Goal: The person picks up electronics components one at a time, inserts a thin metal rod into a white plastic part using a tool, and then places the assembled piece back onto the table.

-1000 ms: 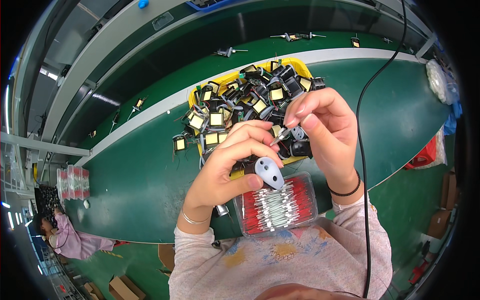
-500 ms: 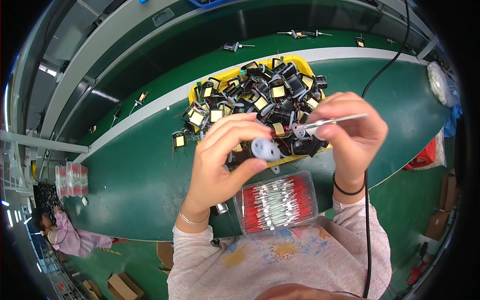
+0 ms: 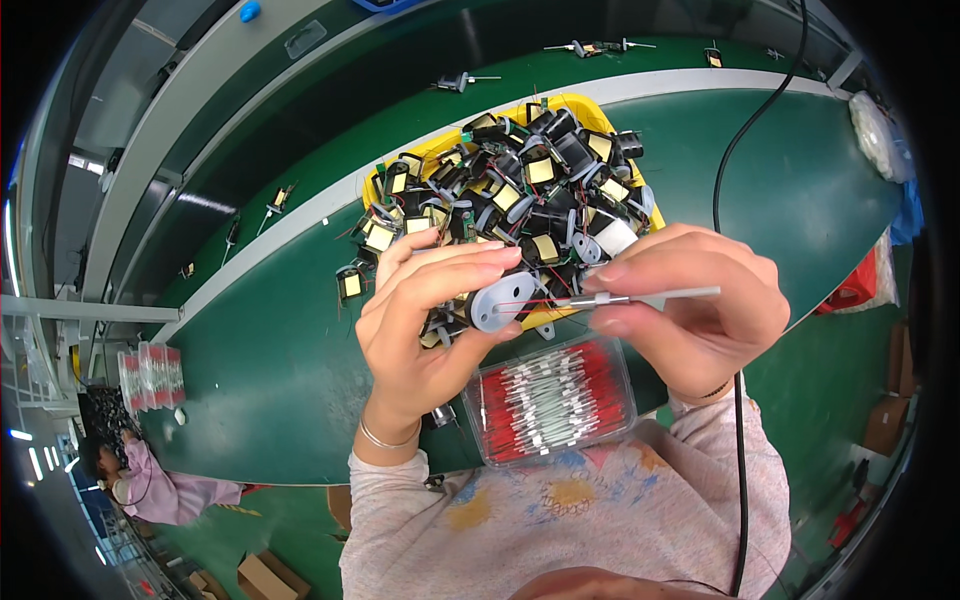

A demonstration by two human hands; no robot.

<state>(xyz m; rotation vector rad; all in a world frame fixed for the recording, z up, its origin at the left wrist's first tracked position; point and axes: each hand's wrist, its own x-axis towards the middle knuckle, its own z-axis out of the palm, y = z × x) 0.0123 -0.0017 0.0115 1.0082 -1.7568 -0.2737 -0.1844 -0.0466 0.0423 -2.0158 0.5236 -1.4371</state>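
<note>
Between its fingers and thumb my left hand [image 3: 415, 310] grips a small part with a grey oval end cap [image 3: 503, 302]; the cap has holes and faces right. My right hand [image 3: 695, 305] pinches a thin white rod with a metal collar [image 3: 600, 299], held nearly level. Thin red wires [image 3: 540, 303] run from the collar's left end to the face of the cap. Whether they pass into a hole is too fine to tell. Behind both hands stands a yellow bin [image 3: 655, 208] heaped with black parts [image 3: 573, 155] bearing pale yellow pads and wires.
A clear box [image 3: 630, 410] of red and white slim pieces sits near my body. More such boxes [image 3: 152, 375] stand at the left. Similar parts lie on the green belt [image 3: 360, 125] beyond a pale rail. A black cable [image 3: 718, 190] hangs at the right. A person in pink [image 3: 165, 485] sits far left.
My right hand has come lower and slightly right, bringing the rod from tilted to nearly level. My left hand has shifted a little left, and the cap has turned toward the rod.
</note>
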